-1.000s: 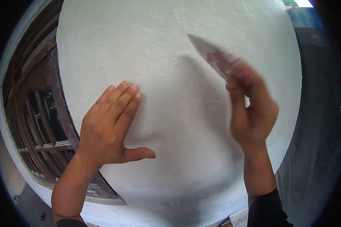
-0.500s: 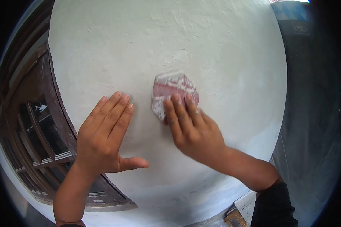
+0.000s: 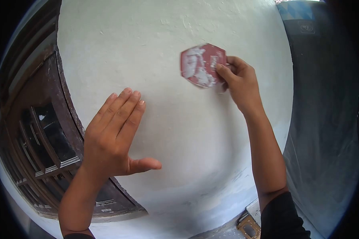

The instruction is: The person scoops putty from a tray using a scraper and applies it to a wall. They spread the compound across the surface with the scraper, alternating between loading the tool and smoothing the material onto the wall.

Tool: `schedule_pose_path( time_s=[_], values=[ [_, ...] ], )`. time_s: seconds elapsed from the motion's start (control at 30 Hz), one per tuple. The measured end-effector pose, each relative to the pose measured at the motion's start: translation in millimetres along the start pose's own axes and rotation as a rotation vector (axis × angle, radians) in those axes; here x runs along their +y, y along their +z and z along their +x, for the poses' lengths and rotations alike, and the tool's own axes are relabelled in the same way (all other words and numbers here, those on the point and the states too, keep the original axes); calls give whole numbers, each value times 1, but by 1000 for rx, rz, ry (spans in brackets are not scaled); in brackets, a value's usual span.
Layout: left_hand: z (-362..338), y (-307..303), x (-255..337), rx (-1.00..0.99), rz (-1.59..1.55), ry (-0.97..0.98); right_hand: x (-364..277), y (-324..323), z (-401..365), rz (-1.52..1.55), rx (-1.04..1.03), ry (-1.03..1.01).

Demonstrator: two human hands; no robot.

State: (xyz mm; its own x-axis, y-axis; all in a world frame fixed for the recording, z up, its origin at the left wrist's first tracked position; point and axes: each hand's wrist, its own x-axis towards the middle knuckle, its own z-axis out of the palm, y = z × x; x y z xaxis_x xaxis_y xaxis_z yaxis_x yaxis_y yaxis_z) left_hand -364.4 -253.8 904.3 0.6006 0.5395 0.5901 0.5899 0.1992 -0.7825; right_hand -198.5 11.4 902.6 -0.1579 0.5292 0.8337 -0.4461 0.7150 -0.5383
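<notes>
My left hand (image 3: 113,133) lies flat against the pale, plastered wall (image 3: 159,139), fingers stretched out together and thumb spread to the side. Higher up and to the right, my right hand (image 3: 241,79) pinches a red hexagonal card (image 3: 215,53) at its right edge, thumb on the near face. White paste is smeared over the card's left and lower parts, and small pale print shows near the thumb. The card overlaps the wall in this view. The fingers behind the card are partly hidden.
A dark wooden window frame (image 3: 48,87) with glass panes runs along the left. On the right hangs a dark sheet (image 3: 323,119) with a blue patterned top band. A brown frame-like object (image 3: 249,228) sits at the lower right. Small ridges mark the upper wall.
My right hand has moved up and right from the wall's middle. The card, pressed under the fingers before, is now pinched at its edge, printed face showing. My left hand keeps its flat pose.
</notes>
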Motion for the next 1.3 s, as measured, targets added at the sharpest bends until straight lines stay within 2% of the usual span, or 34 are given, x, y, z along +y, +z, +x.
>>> schedule_pose_path(
  time_s=[0.07, 0.1, 0.27, 0.33, 0.4, 0.5, 0.53, 0.6, 0.67, 0.73, 0.8, 0.9, 1.0, 1.03, 1.13, 1.17, 1.27, 1.3],
  values=[
    [6, -5, 6, 2, 6, -3, 11, -24, -1, 195, 99, 29],
    [7, -8, 8, -5, 21, -1, 9, -30, -3, 262, 85, 27],
    [15, -9, 8, 10, 45, 19, -10, -1, -10, 310, 5, -79],
    [6, 1, 3, -13, 26, 21, 13, 9, -5, 183, 59, -70],
    [2, -2, 3, -17, 14, 19, 18, -4, -4, 203, 104, -45],
    [3, -1, 4, -21, 16, 19, 9, -2, -5, 432, 124, -9],
    [4, 1, 3, -23, 20, 21, 6, 7, -6, 432, 125, -5],
    [4, 2, 2, -21, 19, 20, 0, 17, -8, 220, 60, -18],
    [-9, -6, -6, -10, 7, 13, 3, 16, -12, 106, 138, -77],
    [-14, -8, -8, -23, 4, 1, 3, 4, -9, 324, 183, 4],
    [4, -2, -2, -21, 23, 7, 4, 1, -1, 368, 207, -39],
    [2, 0, -4, -13, 11, 12, -7, 27, -7, 275, 56, -44],
    [3, -2, -2, -8, -8, 8, 3, 13, 0, 232, 181, -56],
    [2, -3, -2, -9, -17, 2, 1, 6, 2, 314, 195, -23],
    [3, -1, -6, -9, -7, 15, -6, 16, -2, 375, 90, -16],
    [0, 2, -7, -12, -10, 16, -9, 23, -5, 296, 12, 14],
    [-3, 6, -9, -26, -8, 3, 0, 19, -1, 154, 56, -33],
    [-3, 5, -8, -32, -11, -2, 0, 11, 1, 201, 98, -13]
  ],
)
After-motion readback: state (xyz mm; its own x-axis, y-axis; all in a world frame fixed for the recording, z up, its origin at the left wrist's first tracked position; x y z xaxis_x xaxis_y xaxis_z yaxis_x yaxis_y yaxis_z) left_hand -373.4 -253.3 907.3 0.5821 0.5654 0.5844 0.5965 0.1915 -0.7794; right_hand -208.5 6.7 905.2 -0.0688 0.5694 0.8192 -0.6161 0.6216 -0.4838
